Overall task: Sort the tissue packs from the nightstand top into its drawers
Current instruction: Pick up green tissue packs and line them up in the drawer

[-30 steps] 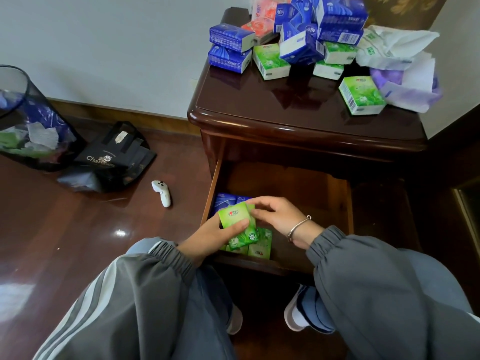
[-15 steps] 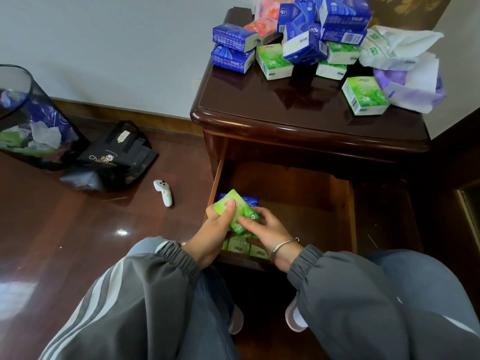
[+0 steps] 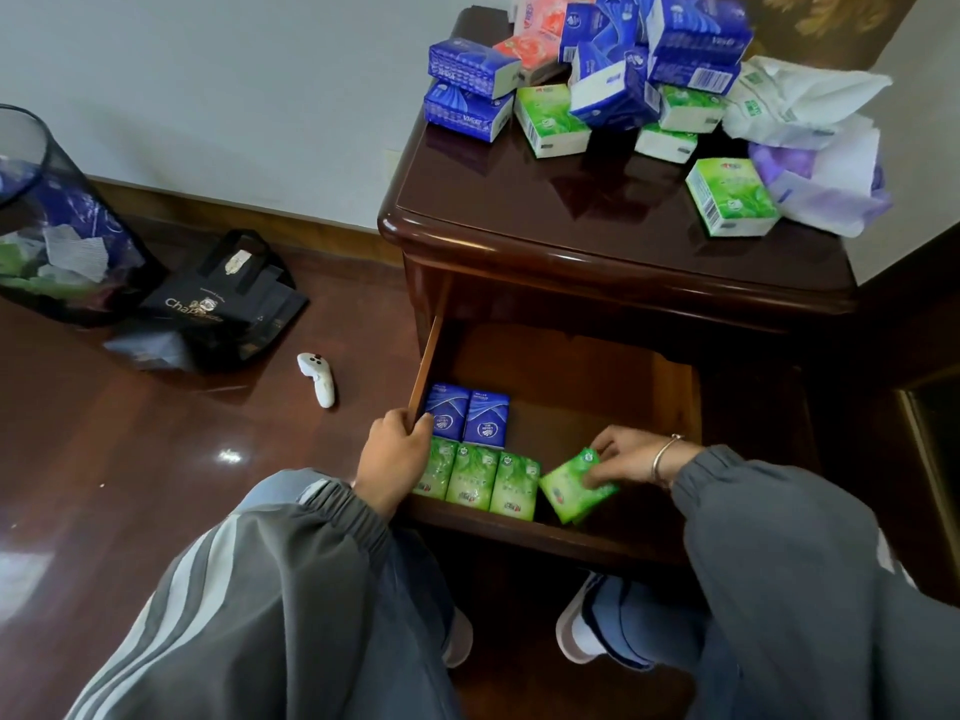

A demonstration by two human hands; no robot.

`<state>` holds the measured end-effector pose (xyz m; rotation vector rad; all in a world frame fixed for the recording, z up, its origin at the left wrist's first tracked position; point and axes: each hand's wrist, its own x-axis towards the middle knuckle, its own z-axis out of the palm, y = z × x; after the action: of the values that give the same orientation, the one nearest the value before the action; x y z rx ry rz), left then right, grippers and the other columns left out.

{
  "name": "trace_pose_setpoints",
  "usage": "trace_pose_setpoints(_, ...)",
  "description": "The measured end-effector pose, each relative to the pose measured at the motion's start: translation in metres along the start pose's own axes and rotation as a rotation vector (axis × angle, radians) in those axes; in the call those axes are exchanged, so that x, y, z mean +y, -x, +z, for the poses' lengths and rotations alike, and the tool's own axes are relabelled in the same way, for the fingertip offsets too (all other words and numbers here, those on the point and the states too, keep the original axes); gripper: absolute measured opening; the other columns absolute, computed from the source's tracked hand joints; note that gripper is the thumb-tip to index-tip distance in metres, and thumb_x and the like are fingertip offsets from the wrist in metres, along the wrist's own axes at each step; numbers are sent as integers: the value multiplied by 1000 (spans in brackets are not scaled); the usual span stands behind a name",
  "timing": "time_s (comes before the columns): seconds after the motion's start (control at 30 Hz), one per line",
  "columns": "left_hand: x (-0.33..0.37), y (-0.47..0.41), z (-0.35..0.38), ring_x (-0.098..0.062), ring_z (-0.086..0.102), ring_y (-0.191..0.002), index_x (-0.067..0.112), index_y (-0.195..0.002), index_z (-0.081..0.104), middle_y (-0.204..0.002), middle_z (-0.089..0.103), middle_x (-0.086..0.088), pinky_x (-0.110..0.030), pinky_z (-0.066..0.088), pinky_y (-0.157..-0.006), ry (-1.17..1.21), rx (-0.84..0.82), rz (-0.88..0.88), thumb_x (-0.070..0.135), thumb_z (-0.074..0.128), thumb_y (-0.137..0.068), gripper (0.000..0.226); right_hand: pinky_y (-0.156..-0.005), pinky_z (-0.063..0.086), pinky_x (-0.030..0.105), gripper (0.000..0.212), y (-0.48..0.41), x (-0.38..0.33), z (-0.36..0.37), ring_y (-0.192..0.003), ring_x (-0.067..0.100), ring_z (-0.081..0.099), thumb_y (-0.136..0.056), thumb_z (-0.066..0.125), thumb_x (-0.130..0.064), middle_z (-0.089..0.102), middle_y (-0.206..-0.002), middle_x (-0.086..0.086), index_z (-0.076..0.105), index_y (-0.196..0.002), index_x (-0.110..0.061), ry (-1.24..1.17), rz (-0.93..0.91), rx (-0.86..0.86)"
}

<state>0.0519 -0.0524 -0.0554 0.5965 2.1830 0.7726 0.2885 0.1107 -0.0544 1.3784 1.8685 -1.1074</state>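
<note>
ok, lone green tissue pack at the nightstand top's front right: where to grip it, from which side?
Take the green rectangular tissue pack from above, pinching its two long sides. It lies flat with its broad face up. A crumpled purple and white plastic wrapper crowds its right edge, so approaching from the front-left looks clearest.

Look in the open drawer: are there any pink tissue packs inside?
No, the drawer holds only blue packs and green packs.
</note>
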Motion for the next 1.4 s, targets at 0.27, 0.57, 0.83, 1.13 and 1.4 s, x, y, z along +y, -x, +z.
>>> trace_pose_setpoints(0.27, -2, -2, 1, -16, 53, -76, 17, -97, 56, -97, 60, -3, -28, 37, -69, 0, 25, 31, 30, 47, -95, 16, -107, 36, 32, 67, -23, -1, 26, -130, 23, 41, -82, 67, -25, 41, -145, 7, 38, -141, -16, 15, -33, -62)
trace_pose_setpoints(0.57, -7, -6, 2, -16, 56, -86, 10, -121, 57, -113, 60, -6, -28, 38, -73, 15, 15, 8, 32, 47, -94, 36, -94, 36, 21, 48, -17, 9, 46, -124, 22, 48, -85, 66, -17, 52, -136, 9, 53, -131, -11, -167, -129, 207)
trace_pose_setpoints(0.83, -7, -6, 1, -19, 58, -91, 11, -123, 55, -116, 60, -7, -29, 40, -76, 23, 9, 11, 32, 47, -95, 36, -91, 43, 25, 60, -15, -1, 51, -122, 25, 49, -88, 61, -21, 41, -145, 9, 35, -143, -20, -42, -111, 156)
trace_pose_setpoints(1.13, -7, -8, 2, -25, 58, -103, 11, -124, 54, -120, 58, -9, -37, 46, -91, 19, 1, -10, 34, 49, -94, 38, -67, 56, 32, 31, -7, -8, 60, -103, 30, 61, -85, 64, -6, 60, -119, 21, 57, -114, 5, -425, 170, 78)
trace_pose_setpoints(1.4, -7, -6, 0, -23, 58, -102, 13, -120, 54, -119, 58, -7, -36, 45, -91, 0, -14, -13, 36, 50, -92, 36, -91, 51, 39, 32, -3, -5, 64, -106, 32, 61, -85, 64, -16, 63, -115, 19, 61, -112, 1, -235, 95, 70)
